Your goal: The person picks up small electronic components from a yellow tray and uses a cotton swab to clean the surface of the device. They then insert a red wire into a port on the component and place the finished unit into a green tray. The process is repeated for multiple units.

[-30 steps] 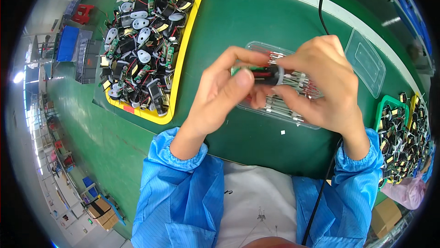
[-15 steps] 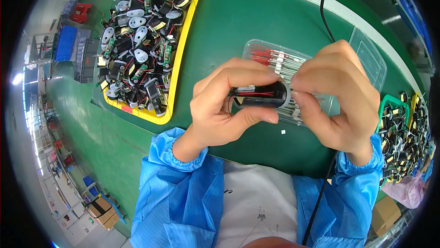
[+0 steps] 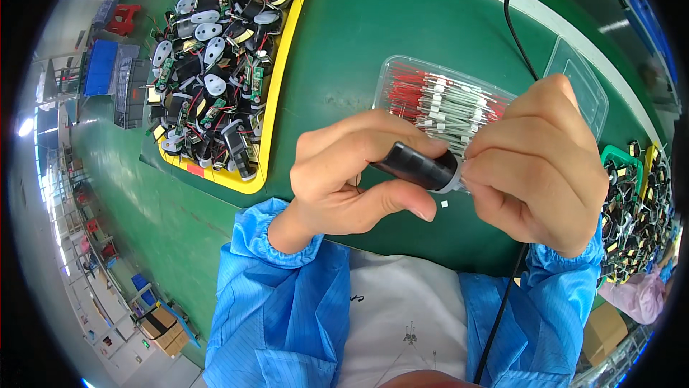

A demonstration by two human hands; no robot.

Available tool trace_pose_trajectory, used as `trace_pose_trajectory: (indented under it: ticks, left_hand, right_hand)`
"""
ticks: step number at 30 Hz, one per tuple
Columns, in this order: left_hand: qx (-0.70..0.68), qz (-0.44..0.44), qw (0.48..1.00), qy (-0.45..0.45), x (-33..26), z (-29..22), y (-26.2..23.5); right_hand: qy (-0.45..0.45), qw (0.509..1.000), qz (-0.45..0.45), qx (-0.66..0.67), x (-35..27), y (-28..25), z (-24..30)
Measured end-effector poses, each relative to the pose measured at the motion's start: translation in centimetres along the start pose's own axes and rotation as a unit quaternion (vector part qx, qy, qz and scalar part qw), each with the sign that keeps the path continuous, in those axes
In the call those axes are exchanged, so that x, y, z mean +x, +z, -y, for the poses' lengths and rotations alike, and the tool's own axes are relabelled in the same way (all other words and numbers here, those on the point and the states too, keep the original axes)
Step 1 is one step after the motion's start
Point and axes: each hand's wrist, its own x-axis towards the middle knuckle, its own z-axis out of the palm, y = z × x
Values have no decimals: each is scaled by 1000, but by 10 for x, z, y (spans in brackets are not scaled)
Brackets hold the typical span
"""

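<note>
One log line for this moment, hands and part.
left hand: grips black cylinder | right hand: fingers at its tip | behind: clear tray of red wires

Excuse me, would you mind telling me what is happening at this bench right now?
A person in blue sleeves holds a small black cylindrical part between both hands above a green table. The left hand grips its body, and the right hand pinches its light-coloured end. Behind lies a clear tray of red-wired components; a yellow tray of assemblies sits on the left.

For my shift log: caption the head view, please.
Both hands, left hand and right hand, grip a black cylindrical part above a clear tray of red-wired components.
</note>
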Motion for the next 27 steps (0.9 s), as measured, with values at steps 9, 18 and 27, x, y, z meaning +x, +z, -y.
trace_pose_trajectory:
  ticks: [9, 18, 27]
  left_hand:
    - [-61, 9, 997, -43, 0, 2, 3]
    - [-123, 24, 992, -33, 0, 4, 3]
    - [-164, 2, 985, -63, -4, 4, 7]
  right_hand:
    - [21, 998, -32, 50, -3, 8, 5]
    - [6, 995, -50, 81, -2, 10, 3]
    - [6, 998, -25, 65, 1, 6, 6]
